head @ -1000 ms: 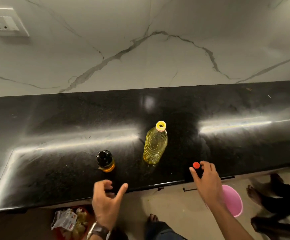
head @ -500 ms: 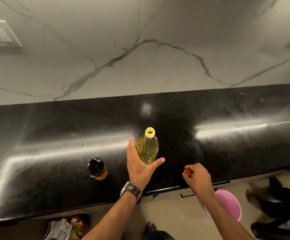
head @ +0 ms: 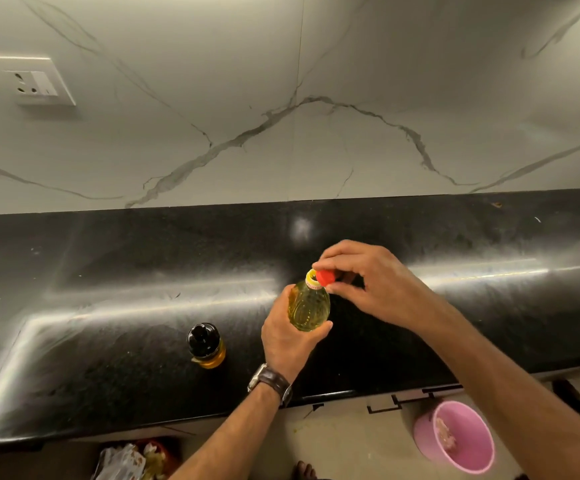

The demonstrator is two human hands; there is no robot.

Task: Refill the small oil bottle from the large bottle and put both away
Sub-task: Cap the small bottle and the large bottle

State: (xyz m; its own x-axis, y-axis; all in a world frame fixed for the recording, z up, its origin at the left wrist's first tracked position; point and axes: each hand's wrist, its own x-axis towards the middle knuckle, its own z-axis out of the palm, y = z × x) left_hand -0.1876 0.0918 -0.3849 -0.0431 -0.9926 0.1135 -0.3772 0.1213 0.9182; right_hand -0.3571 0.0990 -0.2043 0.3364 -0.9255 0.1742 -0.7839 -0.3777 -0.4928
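The large clear bottle (head: 310, 306) of yellow oil stands upright on the black countertop (head: 108, 306). My left hand (head: 287, 336) is wrapped around its lower body. My right hand (head: 368, 285) pinches a red cap (head: 326, 277) right beside the bottle's yellow open neck, touching its rim. The small oil bottle (head: 206, 345), with a black lid and amber oil, stands alone to the left of my left hand.
A marble-patterned wall with a socket plate (head: 30, 81) rises behind the counter. On the floor below the counter edge stand a pink bucket (head: 455, 441) at the right and a bin with wrappers (head: 132, 460) at the left. A bare foot (head: 304, 471) shows.
My right hand lifted the red cap off the counter and brought it up to the large bottle's neck. My left hand closed around the large bottle.
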